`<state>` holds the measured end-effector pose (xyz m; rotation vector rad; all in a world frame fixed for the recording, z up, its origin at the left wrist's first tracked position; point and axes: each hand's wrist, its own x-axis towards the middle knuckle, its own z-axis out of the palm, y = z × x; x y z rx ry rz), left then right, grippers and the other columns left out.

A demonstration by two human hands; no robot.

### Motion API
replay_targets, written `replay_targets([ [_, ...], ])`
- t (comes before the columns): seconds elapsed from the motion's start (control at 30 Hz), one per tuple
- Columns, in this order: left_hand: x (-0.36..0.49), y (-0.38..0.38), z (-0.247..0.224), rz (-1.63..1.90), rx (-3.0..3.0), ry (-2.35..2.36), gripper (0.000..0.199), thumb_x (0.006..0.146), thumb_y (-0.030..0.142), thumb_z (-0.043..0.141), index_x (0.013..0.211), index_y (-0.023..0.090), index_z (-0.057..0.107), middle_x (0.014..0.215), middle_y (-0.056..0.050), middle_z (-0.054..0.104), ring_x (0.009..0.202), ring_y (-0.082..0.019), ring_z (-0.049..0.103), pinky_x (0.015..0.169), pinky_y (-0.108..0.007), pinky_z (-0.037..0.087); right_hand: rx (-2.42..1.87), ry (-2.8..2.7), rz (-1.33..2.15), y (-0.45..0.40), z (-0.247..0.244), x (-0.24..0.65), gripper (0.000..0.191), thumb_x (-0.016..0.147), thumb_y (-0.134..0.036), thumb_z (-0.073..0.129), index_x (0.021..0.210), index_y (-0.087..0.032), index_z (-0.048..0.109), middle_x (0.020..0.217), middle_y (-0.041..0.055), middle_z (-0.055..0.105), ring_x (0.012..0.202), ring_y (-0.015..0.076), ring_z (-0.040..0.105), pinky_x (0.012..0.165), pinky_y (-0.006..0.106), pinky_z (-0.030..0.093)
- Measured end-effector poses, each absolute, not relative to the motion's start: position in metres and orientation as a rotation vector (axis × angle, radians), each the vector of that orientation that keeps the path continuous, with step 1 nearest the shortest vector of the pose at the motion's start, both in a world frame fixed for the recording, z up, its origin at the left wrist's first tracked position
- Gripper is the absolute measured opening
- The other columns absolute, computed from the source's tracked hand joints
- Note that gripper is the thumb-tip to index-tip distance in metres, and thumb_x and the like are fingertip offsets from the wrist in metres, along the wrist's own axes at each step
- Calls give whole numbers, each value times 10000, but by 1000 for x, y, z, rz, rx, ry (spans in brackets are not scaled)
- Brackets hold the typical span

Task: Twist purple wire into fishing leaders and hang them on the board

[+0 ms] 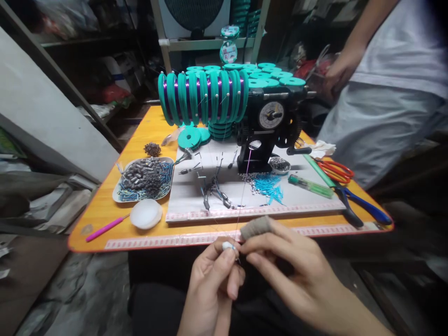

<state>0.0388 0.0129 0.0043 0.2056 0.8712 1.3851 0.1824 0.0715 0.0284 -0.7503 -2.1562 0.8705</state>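
Observation:
Below the table's front edge, my left hand [219,273] pinches a small white and blue piece [229,245] between thumb and forefinger. My right hand [285,259] is close beside it on the right, thumb and forefinger drawn together at a thin line [239,214]; a grey wrap covers one of its fingers. The line runs up toward a black winding machine [257,156] with a row of teal spools [205,98] wound with purple line. On the white board [189,191] lie grey weights with wires [213,191] and blue slim pieces [269,186].
A dish of grey and blue parts [145,179], a white bowl [146,214] and a pink-handled tool [107,228] lie at left. Blue-handled pliers [367,206], orange scissors [336,171] and a green cutter [311,186] lie at right. Another person [392,70] stands at the right.

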Motion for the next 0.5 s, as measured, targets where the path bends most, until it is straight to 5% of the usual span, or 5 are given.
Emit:
replay_targets([
  [0.23, 38, 11, 8, 1367, 149, 886, 271, 700, 354, 816, 830, 132, 731, 410, 74, 415, 465, -40, 307, 555, -152, 352, -954, -1989, 1231, 48, 17, 180, 138, 827, -172, 690, 958, -212, 707, 783, 13, 606, 621, 116, 598, 510, 188, 501],
  [0.5, 43, 12, 12, 1427, 135, 896, 246, 659, 300, 846, 796, 120, 748, 564, 23, 543, 583, -64, 475, 624, -143, 455, -955, -1957, 964, 44, 3, 176, 134, 887, -141, 578, 842, -186, 695, 713, 34, 614, 615, 152, 584, 513, 239, 470],
])
